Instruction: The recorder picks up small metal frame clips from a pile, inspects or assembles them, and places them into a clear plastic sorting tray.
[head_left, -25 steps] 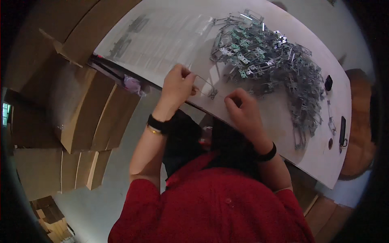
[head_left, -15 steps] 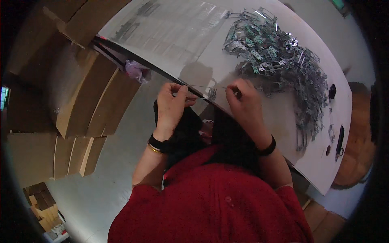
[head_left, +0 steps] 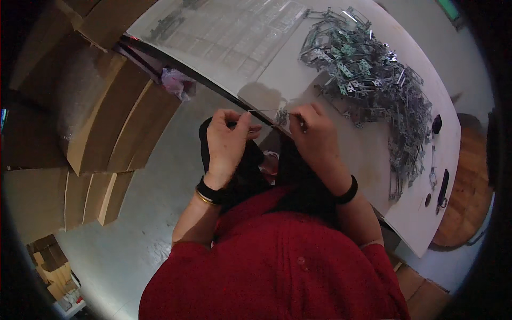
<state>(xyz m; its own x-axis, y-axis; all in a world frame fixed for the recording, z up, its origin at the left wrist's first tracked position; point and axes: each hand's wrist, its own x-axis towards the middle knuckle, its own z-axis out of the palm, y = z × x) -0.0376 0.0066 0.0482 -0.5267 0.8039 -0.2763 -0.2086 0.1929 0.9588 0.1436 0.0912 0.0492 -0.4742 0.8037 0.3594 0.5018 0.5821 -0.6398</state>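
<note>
At the table's (head_left: 373,160) near edge, seen from the head camera, left hand (head_left: 228,140) and right hand (head_left: 313,134) each pinch one end of a thin metal strip (head_left: 266,111), stretched level between them; metal-frame pile (head_left: 373,90) lies beyond

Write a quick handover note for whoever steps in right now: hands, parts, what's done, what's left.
Left hand: pinching one end of a thin metal strip at the table edge.
Right hand: gripping the strip's other end, with a small part on it.
Parts: big tangled pile of metal frames with green pieces on the white table, past the right hand.
Done: one strip is out of the pile and in hand.
Left: the pile looks largely unworked.
</note>
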